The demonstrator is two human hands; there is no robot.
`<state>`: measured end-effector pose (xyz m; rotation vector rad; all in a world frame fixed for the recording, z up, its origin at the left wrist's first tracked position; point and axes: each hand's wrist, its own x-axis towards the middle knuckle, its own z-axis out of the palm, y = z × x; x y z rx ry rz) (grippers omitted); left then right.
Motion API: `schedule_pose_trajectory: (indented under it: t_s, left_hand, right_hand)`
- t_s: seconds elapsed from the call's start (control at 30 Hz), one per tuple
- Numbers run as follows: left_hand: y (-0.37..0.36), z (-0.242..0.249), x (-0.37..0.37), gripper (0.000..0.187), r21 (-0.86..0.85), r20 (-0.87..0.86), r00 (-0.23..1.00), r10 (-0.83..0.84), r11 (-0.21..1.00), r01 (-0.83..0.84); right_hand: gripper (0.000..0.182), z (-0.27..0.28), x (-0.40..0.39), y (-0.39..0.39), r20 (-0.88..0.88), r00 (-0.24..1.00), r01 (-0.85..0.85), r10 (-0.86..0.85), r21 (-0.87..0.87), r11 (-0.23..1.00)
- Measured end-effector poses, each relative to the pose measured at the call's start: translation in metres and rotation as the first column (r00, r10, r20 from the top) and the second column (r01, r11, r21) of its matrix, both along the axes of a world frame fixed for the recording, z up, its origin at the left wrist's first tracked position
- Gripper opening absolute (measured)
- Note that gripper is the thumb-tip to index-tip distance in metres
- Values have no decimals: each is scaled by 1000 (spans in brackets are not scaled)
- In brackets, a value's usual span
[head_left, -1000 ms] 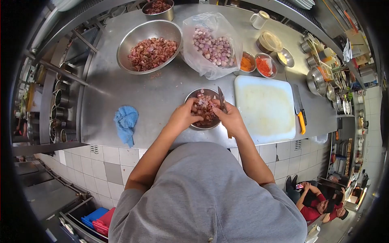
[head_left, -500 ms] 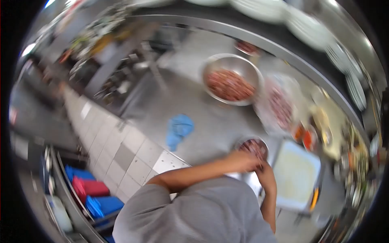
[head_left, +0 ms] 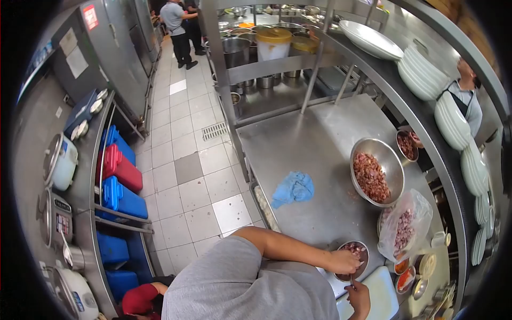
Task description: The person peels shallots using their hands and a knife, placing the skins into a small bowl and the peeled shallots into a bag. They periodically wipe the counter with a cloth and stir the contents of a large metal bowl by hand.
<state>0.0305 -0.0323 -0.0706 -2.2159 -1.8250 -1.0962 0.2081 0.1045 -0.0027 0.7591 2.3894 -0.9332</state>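
Observation:
Over a small metal bowl (head_left: 356, 248) of chopped reddish meat, my left hand (head_left: 345, 262) is closed, its fingertips at the meat; what it pinches is too small to name. My right hand (head_left: 359, 297) is closed on a thin dark utensil (head_left: 352, 281) at the bowl's near edge, above a white cutting board (head_left: 381, 293). A large steel bowl (head_left: 396, 172) with chopped meat stands farther up the steel table, beside a clear plastic bag (head_left: 418, 218) of pinkish pieces. A crumpled blue cloth or glove (head_left: 294, 189) lies left of them.
White plates (head_left: 421, 73) are stacked on the shelf at the right. Small containers (head_left: 405, 280) stand beyond the board. Blue and red bins (head_left: 121, 169) sit under the left counter. A co-worker in red (head_left: 141, 300) is low at the left; others stand down the aisle and behind the shelf.
The head view has turned left, so the table and bowls appear farther right and lower, and the aisle shows clearly. My hands remain at the small bowl. The picture is sharper.

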Motion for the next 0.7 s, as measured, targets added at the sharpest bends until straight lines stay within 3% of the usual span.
schedule_pose_trajectory:
  t_s: [0.07,0.13,0.2,0.3,0.33,0.37,0.4,0.43,0.5,0.53,0.57,0.63,0.7]
  left_hand:
    - [6,-12,1,18,30,16,1000,18,999,-19]
    - [13,-30,-2,19,58,26,999,33,998,-35]
    - [18,-45,-8,23,-172,96,988,118,980,-100]
    - [11,-44,-13,26,-197,51,990,134,973,-122]
    - [-5,-4,-11,28,-345,97,983,158,931,-115]
    - [-1,-10,-7,28,-342,93,982,163,932,-122]
    - [7,-21,-2,27,-236,126,981,150,965,-117]
    - [13,-26,2,25,-127,160,979,130,986,-110]
    - [12,-17,5,25,-185,158,979,126,978,-96]
    - [9,-11,6,24,-245,159,980,119,966,-77]
    - [4,-6,4,24,-244,155,980,124,966,-83]
    - [-4,3,1,23,-196,122,988,93,978,-68]
    - [-2,-8,0,22,-183,138,984,115,979,-88]
  right_hand:
    - [23,30,1,-14,-66,994,91,-93,-34,995]
    - [29,42,13,3,-6,999,32,-32,-1,999]
    - [36,58,24,13,51,998,-25,23,34,999]
    - [33,92,31,13,77,992,93,-99,75,993]
    - [31,102,26,3,-15,986,167,-166,112,980]
    - [29,108,24,-6,-106,968,243,-229,140,960]
    - [29,104,20,-12,-233,947,252,-219,122,960]
    - [29,74,22,3,-238,947,250,-216,124,960]
    - [39,2,29,41,-391,897,-15,208,442,897]
    - [49,45,-2,-3,-99,905,424,-414,140,895]
    - [49,49,-8,-22,-102,907,420,-409,139,897]
    - [58,50,-14,-39,-412,865,339,-285,62,939]
    - [58,3,-9,-22,-498,797,380,-343,-29,925]
